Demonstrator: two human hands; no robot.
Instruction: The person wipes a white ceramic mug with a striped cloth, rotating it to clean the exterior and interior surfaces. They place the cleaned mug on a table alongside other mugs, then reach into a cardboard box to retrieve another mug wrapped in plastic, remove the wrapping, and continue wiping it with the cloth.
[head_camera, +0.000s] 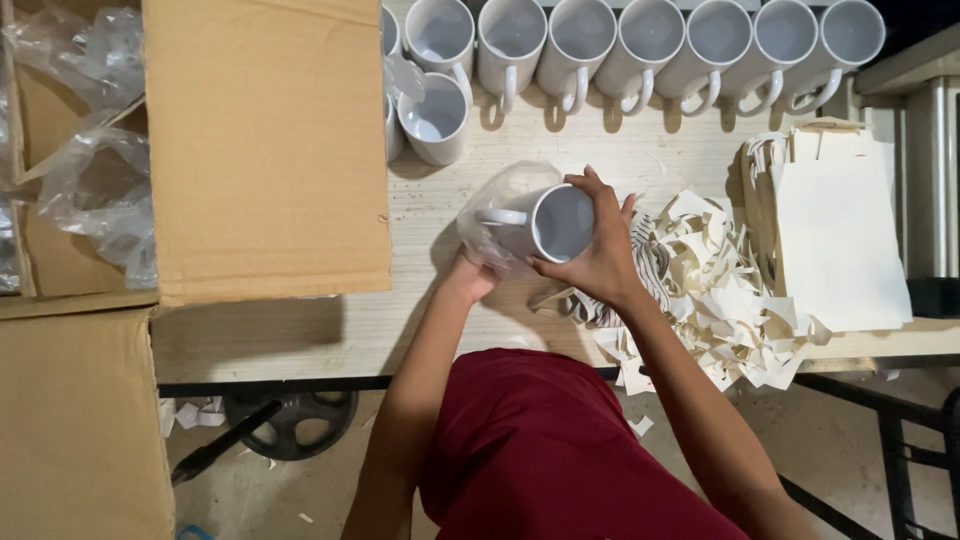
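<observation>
I hold a white mug (556, 222) on its side above the wooden table (330, 330), its mouth turned toward me. A clear plastic bag (492, 205) covers the mug's bottom half. My right hand (597, 255) grips the mug's rim from the right. My left hand (470, 277) is mostly hidden under the bag and holds the bagged end of the mug. A row of several white mugs (650, 45) stands at the table's far edge, and one more mug (434, 118) stands nearer.
A large open cardboard box (265, 150) with crumpled plastic bags (95, 190) fills the left. Cream paper shreds (715, 290) lie to the right of my hands, beside a stack of cream paper bags (835, 235). A black wheel (290, 420) lies on the floor.
</observation>
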